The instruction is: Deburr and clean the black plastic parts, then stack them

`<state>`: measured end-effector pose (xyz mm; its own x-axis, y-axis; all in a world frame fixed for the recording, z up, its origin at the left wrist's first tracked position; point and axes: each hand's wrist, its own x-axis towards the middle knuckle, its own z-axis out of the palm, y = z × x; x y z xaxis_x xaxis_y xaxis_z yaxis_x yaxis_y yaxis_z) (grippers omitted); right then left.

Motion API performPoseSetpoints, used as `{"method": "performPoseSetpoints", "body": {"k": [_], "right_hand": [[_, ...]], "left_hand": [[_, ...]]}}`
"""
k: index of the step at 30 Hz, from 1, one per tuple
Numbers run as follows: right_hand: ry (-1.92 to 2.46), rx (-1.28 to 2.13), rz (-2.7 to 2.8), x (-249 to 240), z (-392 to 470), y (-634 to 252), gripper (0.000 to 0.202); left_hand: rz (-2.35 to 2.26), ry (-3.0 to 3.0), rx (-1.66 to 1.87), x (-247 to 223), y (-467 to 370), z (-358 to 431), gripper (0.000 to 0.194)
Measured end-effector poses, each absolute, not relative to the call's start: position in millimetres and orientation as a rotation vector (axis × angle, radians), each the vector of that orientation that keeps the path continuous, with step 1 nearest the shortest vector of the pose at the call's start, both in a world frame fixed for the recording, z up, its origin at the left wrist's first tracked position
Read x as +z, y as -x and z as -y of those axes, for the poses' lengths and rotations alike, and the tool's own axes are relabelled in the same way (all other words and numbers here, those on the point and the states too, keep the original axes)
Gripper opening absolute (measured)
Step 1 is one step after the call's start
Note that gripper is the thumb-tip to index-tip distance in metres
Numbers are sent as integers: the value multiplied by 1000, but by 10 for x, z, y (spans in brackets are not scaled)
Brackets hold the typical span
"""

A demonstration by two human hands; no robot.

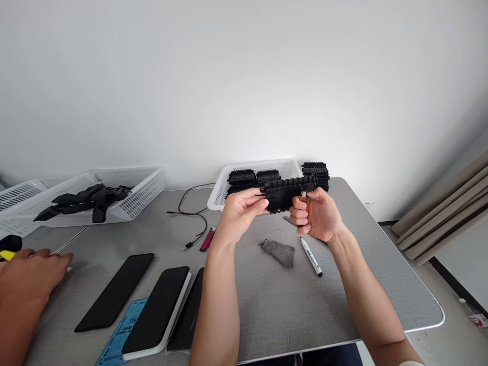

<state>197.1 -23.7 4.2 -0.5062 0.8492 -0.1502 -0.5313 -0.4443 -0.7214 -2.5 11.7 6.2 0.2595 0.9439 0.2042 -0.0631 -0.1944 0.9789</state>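
Note:
Pinched in the fingers of my left hand (244, 211) is a black ribbed plastic piece (280, 195), held up above the table. My right hand (318, 213) is closed round an orange lighter (303, 197), its metal top pointing up close to the plastic piece. Whether a flame burns I cannot make out. Below my hands lie a crumpled grey cloth (280, 253) and a white marker (310, 256) with a black end. A thin grey strip (292, 220) is partly hidden behind my right hand.
Similar black pieces fill a white basket (216, 195), with another stack (315, 174) beside it. More black parts sit in a left basket (143, 203). A red lighter (208, 239), cable (206, 223) and several dark phone-like slabs (118, 290) lie leftward. Another person's hand (34, 274) is far left.

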Motion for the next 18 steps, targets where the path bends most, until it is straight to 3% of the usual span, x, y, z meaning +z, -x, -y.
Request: {"method": "performPoseSetpoints", "body": {"k": [18], "right_hand": [[649, 2012, 801, 38, 236, -1987, 23]], "left_hand": [[-862, -1433, 1174, 52, 22, -118, 48]]}}
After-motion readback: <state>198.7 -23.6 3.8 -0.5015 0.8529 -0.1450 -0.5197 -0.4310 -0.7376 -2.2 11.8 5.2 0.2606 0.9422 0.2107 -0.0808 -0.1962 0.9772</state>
